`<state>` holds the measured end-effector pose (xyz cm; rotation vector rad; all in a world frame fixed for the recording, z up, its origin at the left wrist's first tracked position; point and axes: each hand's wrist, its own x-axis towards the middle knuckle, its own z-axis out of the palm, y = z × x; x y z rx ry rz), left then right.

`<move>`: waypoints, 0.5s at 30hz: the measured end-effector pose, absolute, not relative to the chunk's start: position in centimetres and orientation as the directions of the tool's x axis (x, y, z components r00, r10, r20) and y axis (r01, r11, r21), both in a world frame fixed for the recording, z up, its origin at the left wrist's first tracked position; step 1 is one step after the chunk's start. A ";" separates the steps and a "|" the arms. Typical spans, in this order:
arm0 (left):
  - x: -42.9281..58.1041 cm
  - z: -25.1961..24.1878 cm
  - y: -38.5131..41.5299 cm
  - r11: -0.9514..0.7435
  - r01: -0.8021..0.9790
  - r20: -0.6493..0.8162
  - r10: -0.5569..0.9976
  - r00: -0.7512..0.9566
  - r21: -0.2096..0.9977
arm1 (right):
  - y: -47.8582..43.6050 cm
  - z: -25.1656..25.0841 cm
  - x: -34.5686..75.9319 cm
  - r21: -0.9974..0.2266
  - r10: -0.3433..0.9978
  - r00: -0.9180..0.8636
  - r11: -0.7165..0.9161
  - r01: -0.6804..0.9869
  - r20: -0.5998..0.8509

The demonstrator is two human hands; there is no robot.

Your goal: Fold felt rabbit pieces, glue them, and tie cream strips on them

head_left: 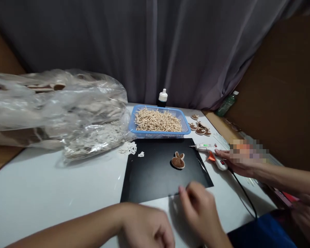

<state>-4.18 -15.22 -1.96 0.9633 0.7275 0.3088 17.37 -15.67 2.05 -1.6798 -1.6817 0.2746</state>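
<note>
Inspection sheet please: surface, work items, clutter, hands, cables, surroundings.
Surface: white table, black mat on it.
Work items: brown eared piece on the mat; glue gun to its right, a co-worker's hand at it.
Clutter: plastic bag, blue basket of beige pieces, white labels, more brown pieces, white-capped bottle.
Hands: left hand and right hand in front of the mat; nothing seen in either.
Cables: black cable from the glue gun.
Surroundings: gray curtain behind, green bottle at right.

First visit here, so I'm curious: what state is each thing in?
Blue basket: heaped with pale stick-like pieces
Plastic bag: bulging
Glue gun: green display lit
White-topped bottle: upright
Green bottle: capped
Black mat: lying flat
Brown rabbit-shaped piece: lying on the black mat
Left hand: blurred, fingers curled
Right hand: fingers curled
</note>
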 end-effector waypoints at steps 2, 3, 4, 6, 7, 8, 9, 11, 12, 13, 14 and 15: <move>-2.8 0.0 -12.4 0.432 0.364 -0.493 0.238 0.836 0.825 | -14.1 0.4 15.9 -0.521 0.930 0.193 -0.003 0.854 0.312; -2.1 0.7 -11.3 0.421 0.311 -0.478 0.383 0.790 0.852 | -13.1 -0.2 15.5 -0.455 0.930 0.227 -0.076 0.887 0.288; -1.6 1.2 -10.4 0.410 0.225 -0.436 0.550 0.712 0.884 | -12.2 -0.6 15.3 -0.411 0.938 0.234 -0.114 0.905 0.256; -1.0 1.5 -9.2 0.330 0.093 -0.329 0.790 0.517 0.939 | -10.7 -0.9 15.3 -0.369 0.953 0.223 -0.135 0.920 0.206; -0.9 1.2 -8.8 0.297 0.045 -0.287 0.856 0.430 0.954 | -10.2 -1.0 15.3 -0.373 0.957 0.212 -0.126 0.919 0.199; -1.0 0.9 -8.5 0.282 0.007 -0.266 0.896 0.356 0.959 | -9.9 -1.1 15.3 -0.395 0.957 0.202 -0.108 0.913 0.207; -1.1 0.4 -8.3 0.281 -0.035 -0.257 0.917 0.306 0.959 | -9.7 -1.1 15.2 -0.436 0.954 0.192 -0.076 0.897 0.228; -1.5 -0.4 -7.9 0.292 -0.102 -0.259 0.932 0.253 0.951 | -9.7 -1.3 14.8 -0.565 0.942 0.179 0.013 0.825 0.282; -1.6 -0.7 -7.8 0.295 -0.124 -0.258 0.934 0.246 0.948 | -9.8 -1.3 14.6 -0.646 0.936 0.182 0.060 0.761 0.302; -1.7 -0.8 -7.8 0.291 -0.143 -0.248 0.933 0.260 0.946 | -9.9 -1.3 14.2 -0.725 0.932 0.188 0.103 0.681 0.309; -1.8 -0.8 -7.8 0.289 -0.164 -0.235 0.929 0.285 0.943 | -10.0 -1.3 13.9 -0.793 0.934 0.191 0.134 0.594 0.301; -1.9 -0.6 -7.9 0.282 -0.183 -0.213 0.922 0.323 0.942 | -10.1 -1.2 13.6 -0.844 0.940 0.187 0.152 0.514 0.284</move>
